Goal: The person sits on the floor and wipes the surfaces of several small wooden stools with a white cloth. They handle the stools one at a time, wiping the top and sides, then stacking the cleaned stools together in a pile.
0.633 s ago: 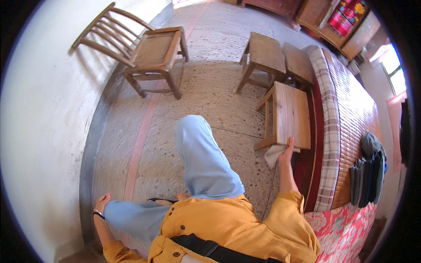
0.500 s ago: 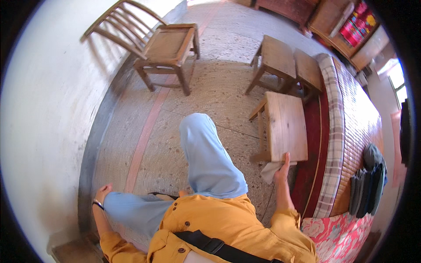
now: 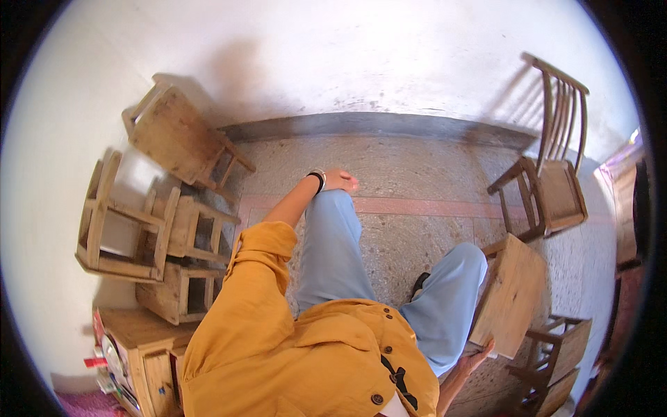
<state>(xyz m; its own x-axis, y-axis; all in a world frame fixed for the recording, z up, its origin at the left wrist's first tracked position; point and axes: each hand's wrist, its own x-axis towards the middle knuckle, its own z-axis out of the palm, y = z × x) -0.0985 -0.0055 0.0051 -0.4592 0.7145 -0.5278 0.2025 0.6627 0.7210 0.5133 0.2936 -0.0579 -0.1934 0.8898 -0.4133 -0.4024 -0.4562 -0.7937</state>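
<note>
The view has swung toward the wall point(image 3: 313, 62), and the wooden stool point(image 3: 512, 295) has come round with the right hand point(image 3: 476, 356) to beside the right knee point(image 3: 467, 267), so the grip carries on through the turn. That hand is clamped on the stool's near edge; the left hand point(image 3: 338, 179) lies loose on the left knee point(image 3: 332, 212). The stool tilts; I cannot tell whether its legs touch the floor point(image 3: 417, 181). Farther out, a slat-backed chair point(image 3: 561, 198) stands far right, with other stools point(image 3: 571, 347) near right.
</note>
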